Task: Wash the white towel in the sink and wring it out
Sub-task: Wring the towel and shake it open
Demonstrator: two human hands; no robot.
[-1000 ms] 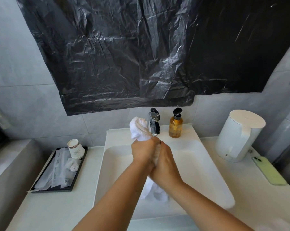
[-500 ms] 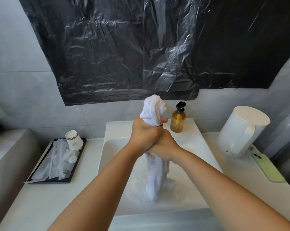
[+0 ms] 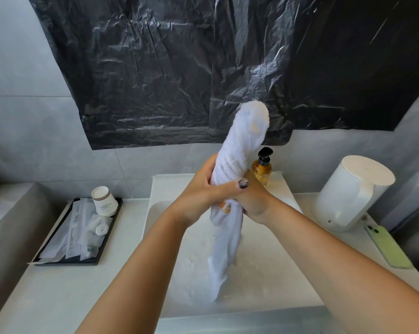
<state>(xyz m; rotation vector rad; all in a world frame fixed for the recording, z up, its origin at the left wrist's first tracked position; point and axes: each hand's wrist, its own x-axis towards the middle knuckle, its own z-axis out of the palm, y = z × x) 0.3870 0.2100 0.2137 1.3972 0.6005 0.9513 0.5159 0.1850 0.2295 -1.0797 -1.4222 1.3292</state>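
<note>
I see both hands over the sink (image 3: 155, 213): left hand (image 3: 198, 196) and right hand (image 3: 254, 201) have fingers curled tight round the twisted white towel (image 3: 237, 153), held upright, tail hanging into the basin.

No legible text; orange mark on towel (image 3: 225, 207) unreadable

Grey tiled wall (image 3: 30, 131) behind, pale grout lines visible. Crinkled black plastic sheet (image 3: 179, 68) hangs over upper wall, glossy with reflected light. White desk (image 3: 59, 292) below; grey ledge (image 3: 8, 213) at left. Bright, even daylight-like illumination.
</note>
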